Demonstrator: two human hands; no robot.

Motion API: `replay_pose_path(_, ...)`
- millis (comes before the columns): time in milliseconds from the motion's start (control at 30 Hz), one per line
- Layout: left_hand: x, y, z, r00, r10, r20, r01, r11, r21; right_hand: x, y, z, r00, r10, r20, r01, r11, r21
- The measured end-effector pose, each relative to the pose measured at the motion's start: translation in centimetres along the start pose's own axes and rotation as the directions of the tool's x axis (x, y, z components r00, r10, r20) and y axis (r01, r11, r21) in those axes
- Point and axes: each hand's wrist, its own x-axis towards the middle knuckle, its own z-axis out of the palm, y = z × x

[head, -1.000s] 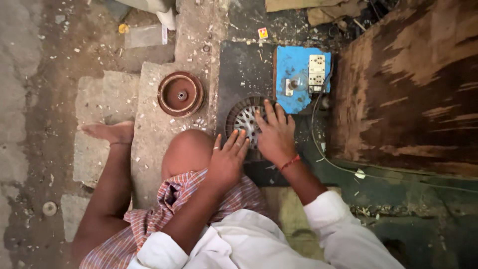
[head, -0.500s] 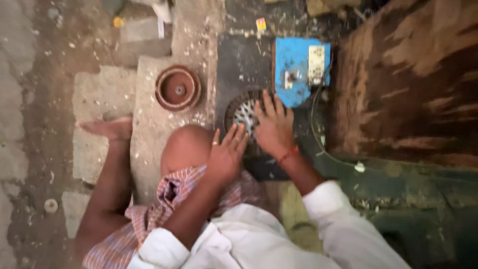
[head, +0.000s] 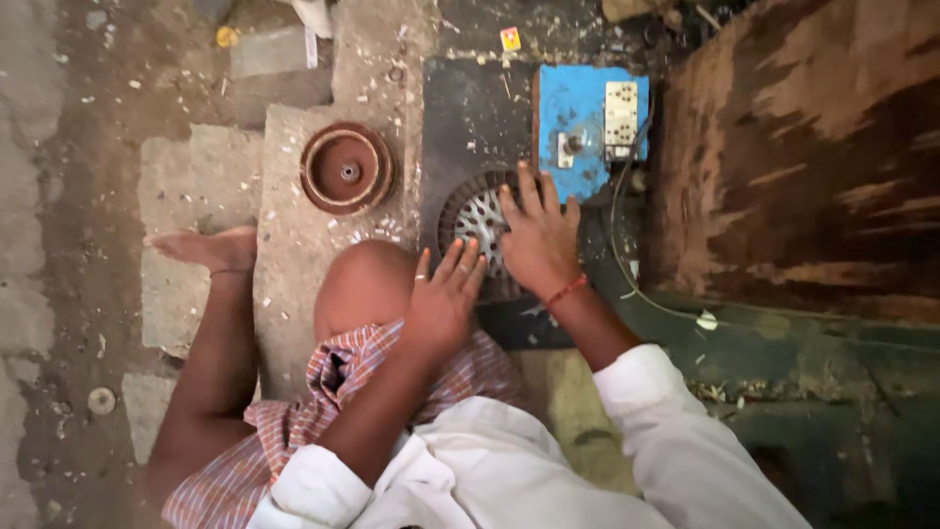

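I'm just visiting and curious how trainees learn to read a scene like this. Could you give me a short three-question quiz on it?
1. True or false: both hands lie on the round slotted metal part.
2. Which thing lies just beyond the right hand? A) a blue board with a switch and socket B) a green bucket C) a red toolbox
3. Fill in: the reddish-brown round cover rests on a stone ____.

Key
1. True: the left hand and the right hand both rest on it, fingers spread.
2. A, the blue board.
3. Slab.
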Motion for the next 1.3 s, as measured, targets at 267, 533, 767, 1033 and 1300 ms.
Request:
replay_pose_path(267, 0.1, 0.2, -0.7, 1.0, -0.018, 0.021, 0.019, 0.999, -0.033, 0.1, -0.2, 0.1, 1.0, 0.021, -0.005, -0.021, 0.999, 0.029)
replay_pose_path(533, 0.1, 0.1, -0.6, 1.0, -0.009, -0.002, 0.008, 0.999, -0.038, 0.3, -0.2, 0.0, 1.0, 0.007, -0.006, -0.007, 0.999, 0.043)
replay_pose_path(767, 0.3, 0.2, -0.7, 1.0, -0.012, 0.012, 0.012, 0.999, -0.039, 0.0, 0.1, 0.1, 1.0, -0.022, -0.013, 0.023, 0.998, 0.064)
replay_pose_path(1033, 0.3, 0.1, -0.7, 1.0, 0.002, -0.022, -0.003, 0.999, -0.04, 0.0, -0.1, 0.5, 1.0, 0.001, -0.002, -0.001, 0.998, 0.065)
replay_pose_path(1300, 0.5, 0.1, -1.1, 0.994, -0.011, 0.105, 0.015, 0.999, -0.038, 0.0, 0.1, 0.1, 1.0, -0.01, 0.0, 0.01, 0.998, 0.057)
